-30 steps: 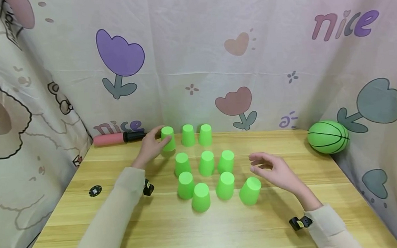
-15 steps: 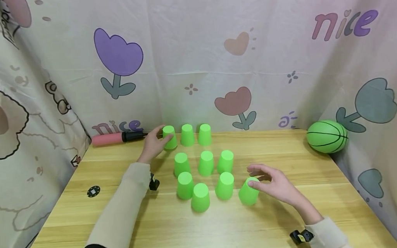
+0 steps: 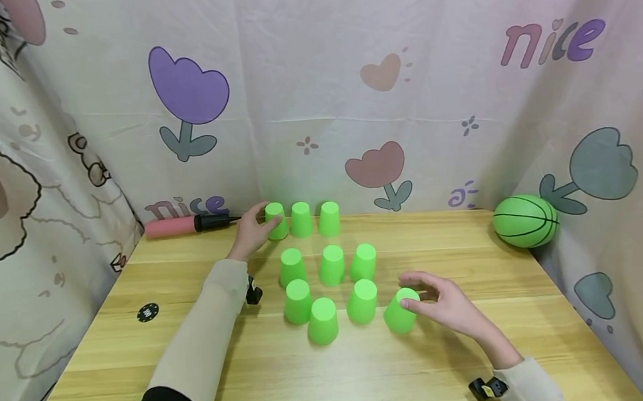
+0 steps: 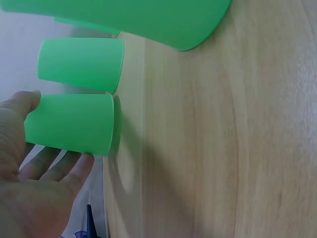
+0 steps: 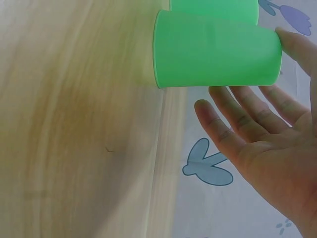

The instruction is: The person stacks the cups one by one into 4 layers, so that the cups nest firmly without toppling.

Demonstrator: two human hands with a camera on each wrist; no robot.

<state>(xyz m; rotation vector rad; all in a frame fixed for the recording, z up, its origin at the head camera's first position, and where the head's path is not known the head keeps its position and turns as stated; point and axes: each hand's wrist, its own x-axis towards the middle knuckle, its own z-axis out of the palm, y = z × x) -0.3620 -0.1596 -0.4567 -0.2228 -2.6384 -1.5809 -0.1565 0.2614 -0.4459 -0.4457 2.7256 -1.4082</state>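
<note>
Several green cups stand upside down on the wooden table in three rough rows. In the head view my left hand [image 3: 251, 232] holds the leftmost back-row cup [image 3: 276, 221], thumb on the near side and fingers round its left. The left wrist view shows this cup [image 4: 74, 123] between thumb and fingers. My right hand [image 3: 444, 304] is round the right end cup [image 3: 399, 312] of the front group, its thumb laid against the side. In the right wrist view the thumb touches that cup [image 5: 218, 52] near its closed end; some fingertips meet its lower edge, one is apart.
A pink-handled tool with a black end [image 3: 187, 225] lies along the back left edge. A black poker chip [image 3: 147, 312] lies at left. A green ball with black lines [image 3: 525, 221] sits at the back right corner. Printed curtains [image 3: 313, 100] hang behind the table.
My left hand has slid the back-left cup slightly right, closer to its neighbour. My right hand has come nearer and down onto the front right cup.
</note>
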